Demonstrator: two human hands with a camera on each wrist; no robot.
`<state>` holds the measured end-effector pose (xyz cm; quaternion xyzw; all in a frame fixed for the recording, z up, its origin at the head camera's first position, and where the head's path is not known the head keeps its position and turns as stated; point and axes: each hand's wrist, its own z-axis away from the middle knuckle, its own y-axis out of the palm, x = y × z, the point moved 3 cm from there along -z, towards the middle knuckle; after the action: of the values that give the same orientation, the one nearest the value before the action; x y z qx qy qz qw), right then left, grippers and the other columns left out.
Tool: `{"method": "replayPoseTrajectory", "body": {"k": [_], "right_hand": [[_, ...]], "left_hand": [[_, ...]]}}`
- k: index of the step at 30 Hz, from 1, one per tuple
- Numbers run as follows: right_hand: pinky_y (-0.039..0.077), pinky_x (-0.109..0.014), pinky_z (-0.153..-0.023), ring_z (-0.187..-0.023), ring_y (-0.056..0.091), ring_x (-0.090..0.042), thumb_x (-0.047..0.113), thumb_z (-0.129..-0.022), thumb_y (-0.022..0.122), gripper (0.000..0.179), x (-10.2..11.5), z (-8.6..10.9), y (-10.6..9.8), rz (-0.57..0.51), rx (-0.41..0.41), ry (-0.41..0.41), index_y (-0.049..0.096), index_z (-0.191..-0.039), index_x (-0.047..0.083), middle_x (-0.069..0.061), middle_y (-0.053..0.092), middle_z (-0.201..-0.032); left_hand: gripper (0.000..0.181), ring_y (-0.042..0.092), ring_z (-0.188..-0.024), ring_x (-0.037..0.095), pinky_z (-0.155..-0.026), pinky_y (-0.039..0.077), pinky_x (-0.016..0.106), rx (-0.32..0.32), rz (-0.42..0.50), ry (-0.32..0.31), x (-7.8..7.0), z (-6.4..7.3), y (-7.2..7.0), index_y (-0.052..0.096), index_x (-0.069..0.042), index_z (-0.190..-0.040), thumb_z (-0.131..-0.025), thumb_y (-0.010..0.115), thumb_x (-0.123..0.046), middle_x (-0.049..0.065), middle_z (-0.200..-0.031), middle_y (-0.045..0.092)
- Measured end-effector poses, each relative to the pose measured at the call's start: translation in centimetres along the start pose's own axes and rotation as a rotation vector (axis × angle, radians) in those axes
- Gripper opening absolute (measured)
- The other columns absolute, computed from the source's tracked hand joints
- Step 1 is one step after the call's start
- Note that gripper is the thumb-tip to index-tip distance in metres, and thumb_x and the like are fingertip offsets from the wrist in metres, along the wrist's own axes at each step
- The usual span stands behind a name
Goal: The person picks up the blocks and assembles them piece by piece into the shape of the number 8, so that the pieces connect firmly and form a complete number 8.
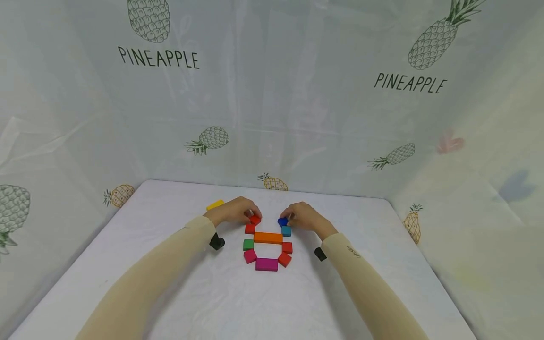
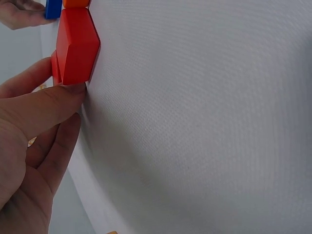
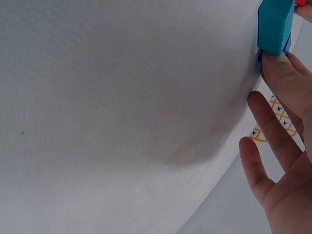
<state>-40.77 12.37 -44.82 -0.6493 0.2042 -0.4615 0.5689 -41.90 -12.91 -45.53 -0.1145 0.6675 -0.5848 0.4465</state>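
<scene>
At the top left end of a ring of blocks, my left hand (image 1: pixel 237 210) pinches a red block (image 1: pixel 255 220). Just below it lies another red block (image 1: pixel 250 229), which in the left wrist view partly hides the pinched one. Opposite, my right hand (image 1: pixel 304 216) holds a dark blue block (image 1: pixel 283 221) between thumb and finger, with its other fingers spread. A teal block (image 1: pixel 286 231) sits against the blue one's near side. Between the two columns lies a long orange block (image 1: pixel 268 238).
Lower in the ring are a green block (image 1: pixel 248 244), several red blocks and a magenta block (image 1: pixel 266 264) at the bottom. A yellow block (image 1: pixel 215 205) lies behind my left wrist. The white-covered table (image 1: pixel 238 307) meets a pineapple-print curtain (image 1: pixel 272 94) at the back.
</scene>
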Motion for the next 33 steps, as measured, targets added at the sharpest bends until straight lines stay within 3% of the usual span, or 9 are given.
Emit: {"method": "replayPoseTrajectory", "body": {"k": [33], "right_hand": [[0.053,-0.043,-0.107,-0.109,0.064,-0.021,0.009,-0.097,0.078,0.029,-0.29,-0.25,0.15,-0.017,-0.005,0.013,0.080,-0.124,0.018,0.000,0.076,-0.121]], "left_hand": [[0.036,0.066,-0.115,0.020,-0.100,0.057,0.035,0.004,0.000,-0.007,-0.01,0.11,0.21,0.076,-0.021,-0.129,-0.099,0.073,-0.001,-0.003,-0.127,0.071]]}}
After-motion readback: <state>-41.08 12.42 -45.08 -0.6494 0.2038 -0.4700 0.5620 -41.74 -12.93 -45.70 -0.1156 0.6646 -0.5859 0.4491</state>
